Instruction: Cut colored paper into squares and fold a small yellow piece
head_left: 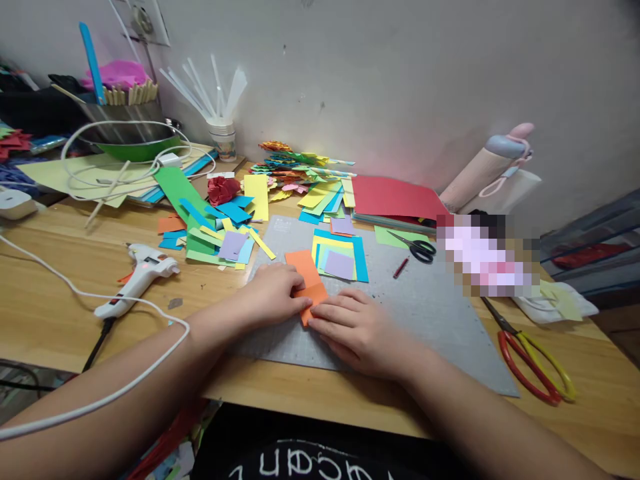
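Paper strip (305, 270), orange, long axis 11-to-5 o'clock. Left hand (273, 295) and right hand (353, 328) grips pinch its 5 o'clock end.

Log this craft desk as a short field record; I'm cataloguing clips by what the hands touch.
left hand: fingers bent onto the orange paper strip; grip unclear
right hand: fingers flat, tips at the strip's near end
surface: grey cutting mat on wooden table
beside strip: stack of coloured squares
left of mat: glue gun
right side: black scissors on the mat; red-and-yellow scissors at its edge
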Demonstrator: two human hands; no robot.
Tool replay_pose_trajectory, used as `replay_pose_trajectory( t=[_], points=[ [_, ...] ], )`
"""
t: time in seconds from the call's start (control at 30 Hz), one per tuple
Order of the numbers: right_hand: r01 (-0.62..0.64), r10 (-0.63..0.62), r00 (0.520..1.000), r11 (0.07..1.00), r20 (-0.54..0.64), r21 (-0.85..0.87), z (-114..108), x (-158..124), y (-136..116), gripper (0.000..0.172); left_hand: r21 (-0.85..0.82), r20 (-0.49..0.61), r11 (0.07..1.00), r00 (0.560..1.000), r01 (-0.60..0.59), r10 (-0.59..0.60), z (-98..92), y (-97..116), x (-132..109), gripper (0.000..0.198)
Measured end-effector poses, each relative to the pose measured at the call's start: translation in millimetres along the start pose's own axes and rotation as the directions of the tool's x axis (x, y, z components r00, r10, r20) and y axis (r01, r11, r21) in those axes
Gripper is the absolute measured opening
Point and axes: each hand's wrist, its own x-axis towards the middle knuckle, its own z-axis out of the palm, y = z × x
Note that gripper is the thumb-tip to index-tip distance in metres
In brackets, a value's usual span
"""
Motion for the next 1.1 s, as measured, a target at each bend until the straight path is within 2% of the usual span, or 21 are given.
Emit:
replay_pose_trajectory(
  t=[0.1,0.27,0.57,0.87,1.1],
  points=[
    [-0.059,0.058,0.994,0.998,0.095,0.011,-3.2,0.0,0.0,0.028,-0.001,-0.041,1.000,0.999,-0.026,0.026,2.0,-4.0,1.9,0.020],
    [-0.105,0.090,0.983,0.991,0.160,0.087,-4.7,-0.4,-0.7,0.027,-0.035,-0.071,0.995,0.994,-0.089,0.086,5.9,-9.6,3.1,0.014],
    [-0.147,0.109,0.972,0.973,0.209,0.176,-6.8,-2.2,-1.3,0.030,-0.086,-0.073,0.993,0.995,-0.081,0.075,8.6,-13.3,5.5,0.011],
    [-0.184,0.143,0.957,0.972,0.251,0.147,-5.1,-4.2,-3.3,0.034,-0.110,-0.033,0.992,0.998,-0.065,0.061,8.0,-16.1,7.5,0.009],
    [-0.151,0.119,0.958,0.983,0.261,0.108,-2.6,-6.6,-7.0,0.036,-0.082,-0.088,0.995,0.995,-0.047,0.040,3.9,-23.8,9.1,0.008]
  ],
)
